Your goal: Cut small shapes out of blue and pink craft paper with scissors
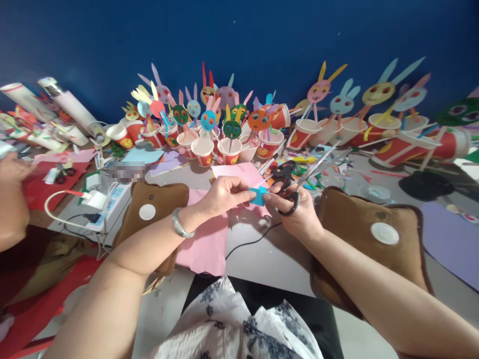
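Between my two hands is a small piece of blue paper [259, 196], held above the table. My left hand [232, 193] pinches its left edge between thumb and fingers. At its right edge, the thumb and fingertips of my right hand [299, 209] touch the paper. A pair of scissors [312, 168] also sits in my right hand, a black handle loop round the fingers and the blades pointing up and away to the right. Pink paper sheets [207, 229] lie beneath and beside my left hand.
Paper cups [202, 151] with bunny-faced paper figures stand along the blue wall. Brown cushions [368, 244] lie on both sides. Paper scraps [337, 174] litter the right. A power strip [112, 204] with cables and another person's arm [13, 199] are at left.
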`<act>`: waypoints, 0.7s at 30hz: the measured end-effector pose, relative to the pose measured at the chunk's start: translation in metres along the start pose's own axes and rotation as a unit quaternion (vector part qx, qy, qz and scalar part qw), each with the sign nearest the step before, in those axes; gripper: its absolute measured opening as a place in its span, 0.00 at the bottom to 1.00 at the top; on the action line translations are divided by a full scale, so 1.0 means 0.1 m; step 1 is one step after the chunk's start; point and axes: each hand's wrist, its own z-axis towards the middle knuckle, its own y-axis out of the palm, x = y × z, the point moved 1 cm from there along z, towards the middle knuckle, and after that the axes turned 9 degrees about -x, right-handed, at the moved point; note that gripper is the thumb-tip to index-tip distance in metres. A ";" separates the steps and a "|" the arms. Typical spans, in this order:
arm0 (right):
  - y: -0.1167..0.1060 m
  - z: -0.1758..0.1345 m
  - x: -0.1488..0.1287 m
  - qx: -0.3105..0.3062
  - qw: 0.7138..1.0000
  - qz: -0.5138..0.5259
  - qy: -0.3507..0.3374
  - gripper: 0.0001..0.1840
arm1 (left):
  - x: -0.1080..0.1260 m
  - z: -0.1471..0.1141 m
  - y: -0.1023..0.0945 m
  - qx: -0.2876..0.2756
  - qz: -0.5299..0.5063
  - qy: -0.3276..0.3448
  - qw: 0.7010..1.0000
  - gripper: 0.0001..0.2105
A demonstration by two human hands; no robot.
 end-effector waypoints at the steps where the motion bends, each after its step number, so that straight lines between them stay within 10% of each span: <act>1: 0.00 0.00 0.00 -0.001 1.000 0.000 0.001 0.19 | 0.00 0.00 0.00 -0.001 -0.002 -0.002 1.000 0.15; 21: -0.01 0.00 0.02 -0.005 1.000 0.007 0.013 0.18 | -0.01 0.00 -0.02 -0.007 0.020 -0.004 1.000 0.12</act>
